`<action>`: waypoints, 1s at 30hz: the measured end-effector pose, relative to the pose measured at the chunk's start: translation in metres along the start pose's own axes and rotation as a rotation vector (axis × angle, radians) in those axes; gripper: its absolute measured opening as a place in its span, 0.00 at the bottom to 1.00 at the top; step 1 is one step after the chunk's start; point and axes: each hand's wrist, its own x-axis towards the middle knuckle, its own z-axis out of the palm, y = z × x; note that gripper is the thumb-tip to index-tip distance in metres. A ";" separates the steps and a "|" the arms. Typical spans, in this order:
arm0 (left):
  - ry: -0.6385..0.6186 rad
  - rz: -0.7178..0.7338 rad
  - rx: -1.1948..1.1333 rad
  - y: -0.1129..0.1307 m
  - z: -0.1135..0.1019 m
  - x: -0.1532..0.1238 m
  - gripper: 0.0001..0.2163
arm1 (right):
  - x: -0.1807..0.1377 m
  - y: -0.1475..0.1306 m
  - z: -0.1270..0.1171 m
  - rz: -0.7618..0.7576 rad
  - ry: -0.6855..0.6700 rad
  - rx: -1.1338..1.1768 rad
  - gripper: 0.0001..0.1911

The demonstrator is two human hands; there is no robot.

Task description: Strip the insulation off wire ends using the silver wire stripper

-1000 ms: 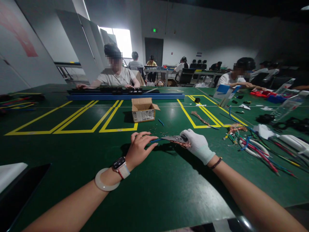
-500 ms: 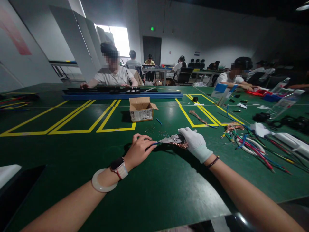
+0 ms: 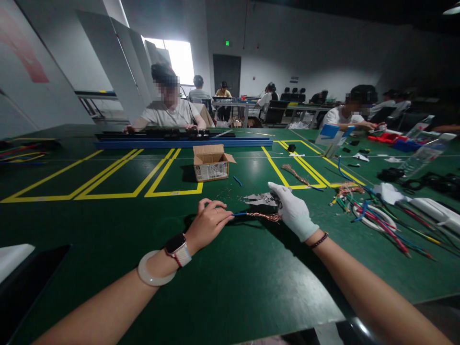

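My bare left hand (image 3: 212, 221) pinches the blue-coated end of a wire (image 3: 240, 214) between thumb and fingertips. From the blue coating, frayed bare copper strands (image 3: 265, 217) run right, close to my gloved right hand (image 3: 292, 209). That hand is closed round a pair of wire strippers (image 3: 262, 199), whose grey jaws point left, a little beyond the copper and apart from the wire. Their handles are hidden in the white glove. Tiny scraps lie on the green table (image 3: 201, 302) past my fingers, along with a short blue piece of insulation (image 3: 237, 181).
An opened cardboard box (image 3: 211, 170) stands ahead. Another frayed copper wire (image 3: 296, 173) lies beyond my right hand. To the right are a heap of coloured wires (image 3: 381, 225) and a plastic bottle (image 3: 427, 153). Long blue trunking (image 3: 183, 143) crosses the far side, where a person (image 3: 168, 110) sits.
The wire strippers have moved off the wire, slightly right and away from me. More of the blue coating and copper now shows. My left hand has stayed nearly in place.
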 end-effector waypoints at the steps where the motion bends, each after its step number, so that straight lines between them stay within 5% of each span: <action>1: 0.000 0.001 0.000 0.001 -0.001 0.000 0.07 | 0.000 0.001 0.000 0.003 0.032 0.021 0.31; 5: 0.008 0.008 0.006 0.002 -0.003 0.000 0.08 | 0.000 0.006 0.002 0.006 0.099 0.042 0.29; 30: 0.116 0.024 0.090 0.001 -0.003 -0.002 0.07 | 0.003 0.007 0.004 -0.214 -0.029 -0.167 0.35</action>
